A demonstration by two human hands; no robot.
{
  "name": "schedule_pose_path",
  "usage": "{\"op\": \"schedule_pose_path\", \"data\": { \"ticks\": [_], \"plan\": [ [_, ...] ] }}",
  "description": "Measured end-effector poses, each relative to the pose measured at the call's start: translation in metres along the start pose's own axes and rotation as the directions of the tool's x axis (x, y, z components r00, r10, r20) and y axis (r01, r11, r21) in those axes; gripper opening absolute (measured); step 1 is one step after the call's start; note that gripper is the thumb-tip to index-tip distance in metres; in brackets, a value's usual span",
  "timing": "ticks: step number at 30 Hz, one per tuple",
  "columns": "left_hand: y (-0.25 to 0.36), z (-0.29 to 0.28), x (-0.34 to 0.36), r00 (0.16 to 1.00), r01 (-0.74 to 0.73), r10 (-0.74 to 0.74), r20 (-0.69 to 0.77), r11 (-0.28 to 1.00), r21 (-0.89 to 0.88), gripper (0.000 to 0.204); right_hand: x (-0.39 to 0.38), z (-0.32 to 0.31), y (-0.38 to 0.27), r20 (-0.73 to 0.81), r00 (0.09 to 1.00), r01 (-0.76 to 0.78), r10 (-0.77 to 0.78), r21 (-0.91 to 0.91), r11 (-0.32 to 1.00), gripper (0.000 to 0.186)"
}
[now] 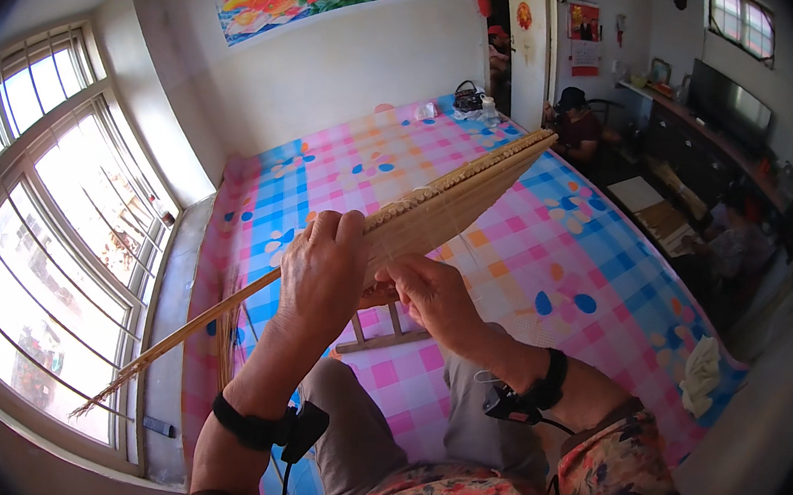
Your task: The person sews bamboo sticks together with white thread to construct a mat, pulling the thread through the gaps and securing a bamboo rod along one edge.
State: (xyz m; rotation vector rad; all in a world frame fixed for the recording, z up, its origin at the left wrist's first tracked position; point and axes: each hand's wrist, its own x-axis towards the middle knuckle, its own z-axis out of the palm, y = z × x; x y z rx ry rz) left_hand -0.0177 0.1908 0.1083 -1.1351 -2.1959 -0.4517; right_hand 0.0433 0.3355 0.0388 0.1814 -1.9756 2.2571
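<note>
A tan panel of stalks (459,202) with a knobbly edge along its top slants up to the right in front of me. My left hand (325,264) is closed over its lower left end, fingers wrapped over the edge. From under that hand a thin bundle of stalks (190,324) runs down to the left, ending in frayed tips. Beside it, my right hand (432,295) is curled in a pinch close against the panel's lower side. What its fingers hold is hidden; a faint thin strand shows near the panel. Both wrists wear black straps with small devices.
A checked pink and blue sheet (587,364) covers the bed. A small wooden frame (382,341) lies by my knees; loose stalks (226,341) stand to its left. A barred window (58,251) is at left. Two people sit beyond the bed's right edge; a crumpled cloth (699,376) lies there.
</note>
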Motion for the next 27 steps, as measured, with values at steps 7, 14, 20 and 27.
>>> {"op": "schedule_pose_path", "data": {
  "ticks": [7, 14, 20, 27],
  "plan": [
    [-0.025, -0.002, -0.001, 1.000, 0.026, -0.027, 0.005, 0.994, 0.109, 0.019, -0.140, -0.049, 0.050, 0.654, 0.755, 0.596, -0.046, -0.656, 0.463, 0.013],
    [-0.015, 0.001, 0.002, 0.996, 0.084, -0.079, -0.049, 0.990, 0.111, 0.021, -0.281, -0.232, 0.105, -0.279, 0.872, -0.364, 0.402, -0.919, 0.152, 0.019],
    [0.004, 0.005, -0.001, 0.998, 0.003, -0.003, -0.056, 1.000, 0.010, 0.017, -0.121, -0.134, 0.040, -0.003, 0.964, 0.091, -0.267, -0.937, 0.338, 0.046],
    [-0.002, -0.001, -0.004, 0.999, 0.026, -0.026, -0.021, 1.000, -0.007, 0.022, -0.003, -0.007, 0.003, 0.111, 0.988, -0.101, 0.107, -0.056, 0.993, 0.042]
  ]
}}
